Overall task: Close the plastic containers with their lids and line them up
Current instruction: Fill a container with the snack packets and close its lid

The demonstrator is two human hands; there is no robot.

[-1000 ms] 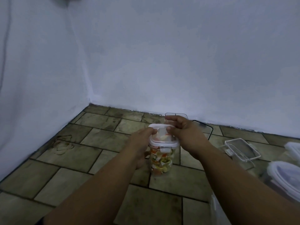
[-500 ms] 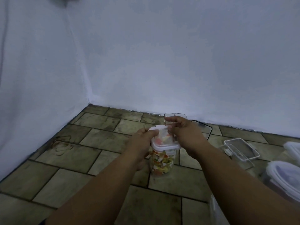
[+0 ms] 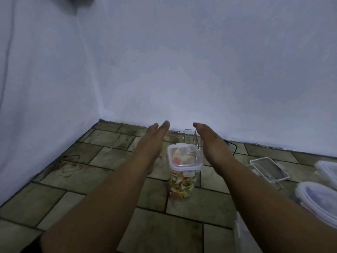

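Note:
A tall clear container (image 3: 182, 183) filled with colourful pieces stands upright on the tiled floor, with a white-rimmed lid (image 3: 184, 157) on top. My left hand (image 3: 155, 139) hovers to its left, fingers straight and apart, holding nothing. My right hand (image 3: 209, 141) hovers to its right, flat and empty too. Neither hand touches the container. An empty clear container (image 3: 190, 136) stands behind, near the wall, partly hidden by my right hand.
A loose clear lid with clips (image 3: 265, 168) lies on the floor to the right. Closed white-lidded containers (image 3: 317, 199) sit at the right edge. A dark-rimmed lid (image 3: 232, 146) lies by the wall. White walls meet at the far left corner.
Both hands have let go of the lid and lifted apart, away from the container. The lid now sits flat on the container instead of tilted.

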